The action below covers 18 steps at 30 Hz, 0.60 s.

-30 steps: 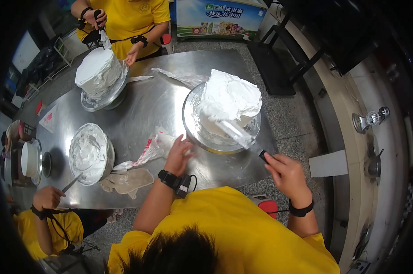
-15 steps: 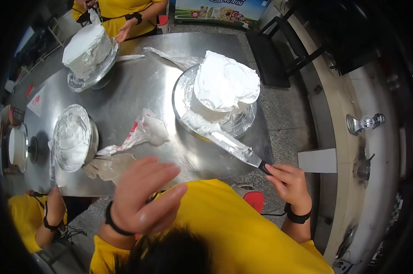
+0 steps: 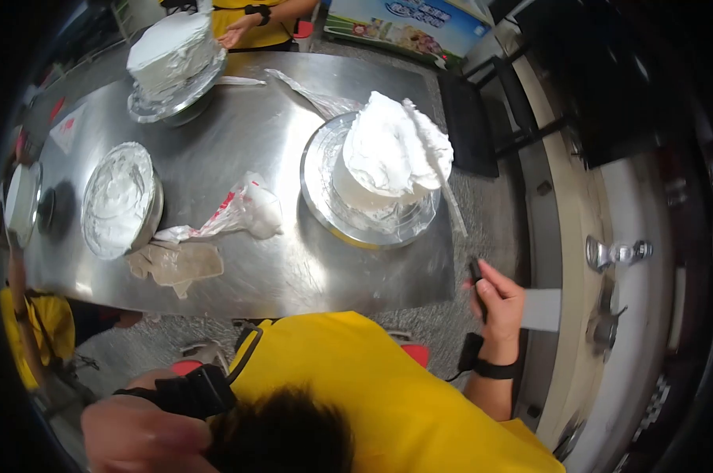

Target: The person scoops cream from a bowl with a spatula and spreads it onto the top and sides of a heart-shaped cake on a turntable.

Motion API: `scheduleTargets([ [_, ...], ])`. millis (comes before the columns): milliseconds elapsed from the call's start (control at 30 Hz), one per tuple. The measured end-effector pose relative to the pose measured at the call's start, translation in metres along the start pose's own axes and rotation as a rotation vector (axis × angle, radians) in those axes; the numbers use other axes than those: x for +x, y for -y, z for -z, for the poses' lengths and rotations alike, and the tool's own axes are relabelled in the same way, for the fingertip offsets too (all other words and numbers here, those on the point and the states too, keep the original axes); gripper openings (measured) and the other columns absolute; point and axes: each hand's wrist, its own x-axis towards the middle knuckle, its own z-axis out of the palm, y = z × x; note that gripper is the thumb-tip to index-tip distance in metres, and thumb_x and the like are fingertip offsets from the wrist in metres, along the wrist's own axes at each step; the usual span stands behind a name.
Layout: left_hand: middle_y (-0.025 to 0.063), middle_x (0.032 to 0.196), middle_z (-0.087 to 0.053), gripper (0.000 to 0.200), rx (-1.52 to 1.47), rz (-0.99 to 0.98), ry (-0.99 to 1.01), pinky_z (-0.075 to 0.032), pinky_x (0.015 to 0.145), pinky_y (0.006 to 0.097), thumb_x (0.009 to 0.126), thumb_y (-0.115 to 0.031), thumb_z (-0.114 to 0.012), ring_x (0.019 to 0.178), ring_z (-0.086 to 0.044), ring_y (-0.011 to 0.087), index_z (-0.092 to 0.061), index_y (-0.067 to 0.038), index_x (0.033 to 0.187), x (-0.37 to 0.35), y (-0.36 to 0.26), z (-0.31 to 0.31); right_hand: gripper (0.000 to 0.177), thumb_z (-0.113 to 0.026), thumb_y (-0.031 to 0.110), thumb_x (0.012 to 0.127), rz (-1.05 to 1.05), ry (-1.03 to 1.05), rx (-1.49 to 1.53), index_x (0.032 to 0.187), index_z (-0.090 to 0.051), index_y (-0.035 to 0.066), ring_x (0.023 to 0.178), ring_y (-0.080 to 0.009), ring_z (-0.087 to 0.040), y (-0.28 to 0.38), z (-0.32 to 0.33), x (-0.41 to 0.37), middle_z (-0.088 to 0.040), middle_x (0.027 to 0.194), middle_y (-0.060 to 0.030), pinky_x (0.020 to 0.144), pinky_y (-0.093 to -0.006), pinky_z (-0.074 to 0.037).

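My right hand point(image 3: 500, 306) is closed round the black handle of an icing spatula point(image 3: 453, 206). Its blade reaches up to the right part of the cake's top, with white cream along it. The cake point(image 3: 382, 154) is coated in white cream, roughly spread and heaped on top. It stands on a silver cake turntable point(image 3: 315, 177) smeared with cream. My left hand point(image 3: 147, 430) is raised close to the camera at the lower left, beside my head and away from the cake. It is blurred, and its fingers cannot be made out.
A bowl of white cream point(image 3: 120, 201) stands on the steel table point(image 3: 238, 150). Near it lie a piping bag point(image 3: 254, 209) and a brownish cloth-like piece point(image 3: 179, 264). Another cream-covered cake point(image 3: 171, 51) stands by a co-worker's hand point(image 3: 234, 31). A second co-worker's yellow sleeve point(image 3: 45, 327) is at left.
The spatula blade has moved from the cake's near lower side to its top right, turning more upright. My left hand has dropped back toward the lower left. The camera view has shifted.
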Motion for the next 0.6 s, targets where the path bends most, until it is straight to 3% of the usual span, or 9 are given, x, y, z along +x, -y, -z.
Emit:
scheduleTargets([
  [67, 0.0126, 0.100, -0.056, 0.039, 0.379, -0.131, 0.379, -0.039, 0.089, 0.0547, 0.084, -0.020, -0.063, 0.086, -0.060, 0.0256, -0.047, -0.010, 0.118, 0.004, -0.010, 0.026, 0.031, -0.055, 0.005, 0.086, 0.002, 0.191, 0.121, 0.117, -0.058, 0.000, 0.043, -0.0104, -0.045, -0.003, -0.017, 0.005, -0.064, 0.082, -0.0197, 0.039, -0.0204, -0.034],
  [100, 0.0164, 0.102, -0.056, 0.041, 0.359, -0.017, 0.318, -0.039, 0.089, 0.0552, 0.084, -0.017, -0.063, 0.090, -0.058, 0.0255, -0.046, -0.010, 0.121, -0.006, -0.019, 0.026, 0.031, -0.055, 0.006, 0.086, -0.028, 0.269, 0.169, 0.117, -0.057, 0.000, 0.043, -0.0103, -0.044, -0.004, -0.028, 0.008, -0.064, 0.083, -0.0200, 0.039, -0.0204, -0.034],
  [233, 0.0134, 0.109, -0.054, 0.040, 0.489, -0.016, 0.237, -0.039, 0.089, 0.0545, 0.087, -0.016, -0.058, 0.092, -0.058, 0.0251, -0.044, -0.013, 0.125, -0.028, -0.024, 0.030, 0.031, -0.053, 0.004, 0.087, -0.162, 0.525, 0.358, 0.118, -0.056, -0.001, 0.042, -0.0104, -0.043, -0.004, -0.075, 0.019, -0.063, 0.084, -0.0203, 0.040, -0.0208, -0.034],
  [300, 0.0074, 0.115, -0.051, 0.041, 0.428, -0.275, 0.179, -0.042, 0.086, 0.0523, 0.089, -0.017, -0.054, 0.090, -0.058, 0.0246, -0.043, -0.021, 0.128, -0.039, -0.006, 0.042, 0.037, -0.054, 0.002, 0.086, -0.264, 0.649, 0.482, 0.122, -0.051, -0.002, 0.044, -0.0097, -0.043, -0.004, -0.093, 0.025, -0.062, 0.086, -0.0201, 0.041, -0.0207, -0.035],
  [400, 0.0026, 0.116, -0.048, 0.045, 0.476, -0.390, 0.246, -0.045, 0.083, 0.0504, 0.090, -0.018, -0.052, 0.088, -0.058, 0.0237, -0.040, -0.030, 0.132, -0.036, -0.006, 0.051, 0.043, -0.056, 0.003, 0.085, -0.353, 0.839, 0.660, 0.127, -0.045, -0.002, 0.044, -0.0094, -0.042, -0.007, -0.111, 0.032, -0.060, 0.088, -0.0204, 0.040, -0.0206, -0.034],
  [433, 0.0052, 0.114, -0.048, 0.053, 0.479, -0.404, 0.248, -0.048, 0.080, 0.0507, 0.089, -0.020, -0.054, 0.088, -0.058, 0.0241, -0.035, -0.035, 0.136, -0.038, -0.007, 0.053, 0.049, -0.056, 0.000, 0.083, -0.392, 0.865, 0.651, 0.129, -0.040, -0.004, 0.045, -0.0090, -0.043, -0.003, -0.114, 0.033, -0.058, 0.089, -0.0207, 0.040, -0.0203, -0.034],
  [533, 0.0075, 0.115, -0.047, 0.053, 0.414, -0.303, 0.080, -0.047, 0.082, 0.0535, 0.090, -0.020, -0.052, 0.088, -0.058, 0.0243, -0.033, -0.035, 0.138, -0.054, -0.005, 0.036, 0.049, -0.055, -0.003, 0.081, -0.272, 0.876, 0.545, 0.127, -0.041, -0.007, 0.045, -0.0101, -0.043, 0.009, -0.107, 0.035, -0.058, 0.088, -0.0208, 0.041, -0.0205, -0.035],
  [600, 0.0087, 0.115, -0.047, 0.054, 0.357, -0.259, 0.007, -0.046, 0.083, 0.0549, 0.091, -0.020, -0.051, 0.088, -0.058, 0.0245, -0.031, -0.035, 0.138, -0.055, 0.016, 0.030, 0.041, -0.052, 0.003, 0.084, -0.053, 0.865, 0.560, 0.123, -0.043, -0.006, 0.047, -0.0137, -0.047, 0.015, -0.094, 0.032, -0.059, 0.087, -0.0202, 0.046, -0.0223, -0.038],
])
